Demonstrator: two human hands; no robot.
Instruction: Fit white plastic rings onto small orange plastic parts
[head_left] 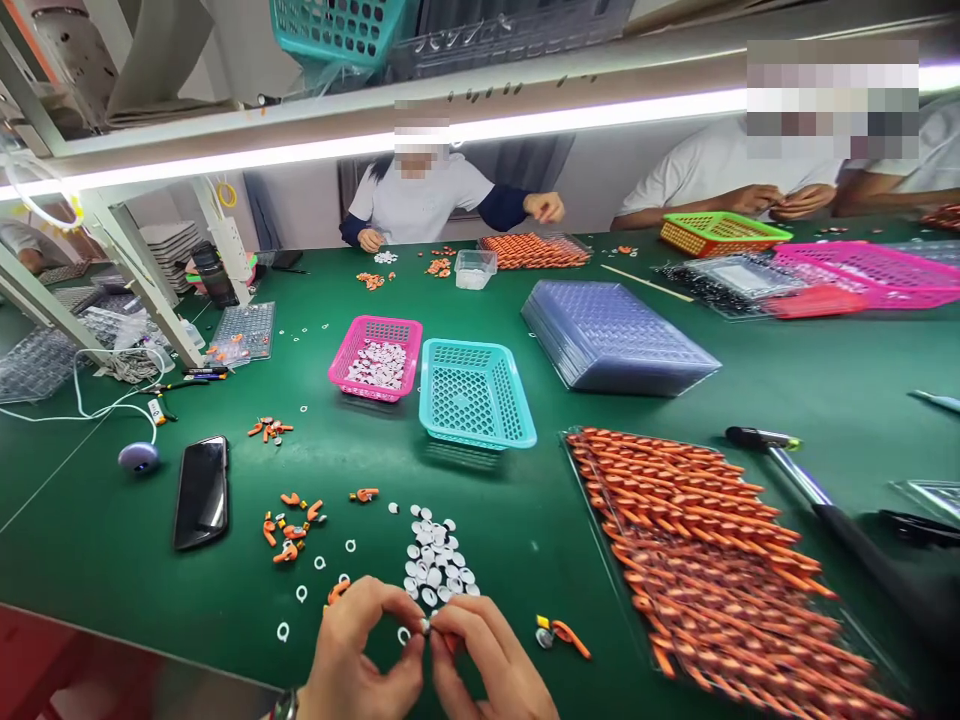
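Head view: on the green table (247,620), a clear tray (611,552) carries rows of orange pieces (712,560). Farther from the near edge sit a turquoise basket (472,400) and a smaller pink basket (371,392) holding white pieces (379,365). By that edge, our left hand (367,645) and right hand (491,665) meet, thumbs and fingertips pinched together on a small part (426,627), mostly hidden.

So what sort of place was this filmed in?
Probably a small-parts workshop: people in white shirts across a green table, a strip light above it, and orange pieces in rows.
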